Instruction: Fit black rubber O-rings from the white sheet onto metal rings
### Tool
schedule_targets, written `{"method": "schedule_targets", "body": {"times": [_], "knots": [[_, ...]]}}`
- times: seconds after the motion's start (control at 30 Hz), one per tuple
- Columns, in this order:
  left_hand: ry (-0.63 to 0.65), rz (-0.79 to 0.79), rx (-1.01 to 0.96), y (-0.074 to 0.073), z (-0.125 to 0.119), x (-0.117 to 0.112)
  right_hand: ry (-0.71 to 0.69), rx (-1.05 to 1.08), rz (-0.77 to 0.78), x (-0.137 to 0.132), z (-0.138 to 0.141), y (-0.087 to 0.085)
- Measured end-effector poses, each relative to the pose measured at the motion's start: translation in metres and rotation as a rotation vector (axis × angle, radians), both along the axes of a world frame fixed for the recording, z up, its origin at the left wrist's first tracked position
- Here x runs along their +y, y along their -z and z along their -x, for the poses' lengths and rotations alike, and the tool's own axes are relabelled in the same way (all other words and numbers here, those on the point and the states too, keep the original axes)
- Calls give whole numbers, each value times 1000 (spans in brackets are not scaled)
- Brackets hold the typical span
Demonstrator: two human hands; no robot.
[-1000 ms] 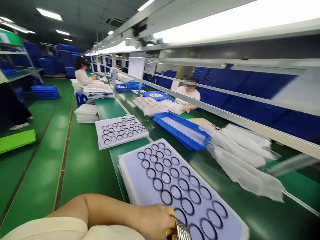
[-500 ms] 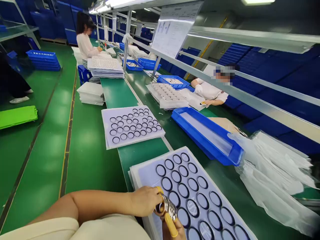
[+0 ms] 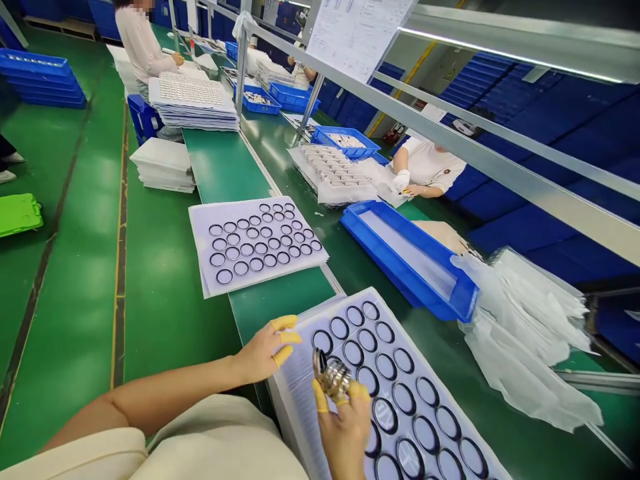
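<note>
My left hand [image 3: 265,350], with yellow finger cots on several fingertips, hovers at the left edge of the near stack of white sheets [image 3: 300,393]. Its fingers are spread and nothing is in them. Above the same sheets, my right hand [image 3: 345,423] grips a bunch of shiny metal rings [image 3: 334,377] between cot-covered fingers; one ring at the bunch's left end stands tilted. Rows of black-edged rings [image 3: 386,367] lie flat on the top sheet beneath and to the right of my hands. Part of these rows is hidden behind my right hand.
Farther along the green bench, a second white sheet [image 3: 200,247] carries rows of rings. A long blue tray [image 3: 415,267] stands to the right, beside crumpled translucent wrapping [image 3: 530,380]. A metal rail [image 3: 450,127] crosses above. Co-workers sit across the bench and at its far end.
My left hand has come off the metal rings and moved up and left, its fingers opening. My right hand has risen with the rings still held. The camera view has shifted slightly.
</note>
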State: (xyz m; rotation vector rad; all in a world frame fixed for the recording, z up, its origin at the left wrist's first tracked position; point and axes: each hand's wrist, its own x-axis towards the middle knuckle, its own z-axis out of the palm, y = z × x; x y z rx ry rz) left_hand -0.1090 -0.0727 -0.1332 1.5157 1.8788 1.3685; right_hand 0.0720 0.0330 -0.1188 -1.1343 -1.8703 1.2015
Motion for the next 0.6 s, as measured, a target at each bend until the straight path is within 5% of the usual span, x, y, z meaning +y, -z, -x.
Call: {"method": "schedule_targets", "body": {"times": [0.2, 0.43, 0.6], "knots": [[32, 126, 240, 31, -1, -10, -34, -45, 36, -6, 6, 27], [201, 148, 491, 31, -18, 0, 59, 24, 163, -2, -36, 30], [273, 109, 611, 36, -14, 9, 120, -56, 29, -10, -50, 36]]}}
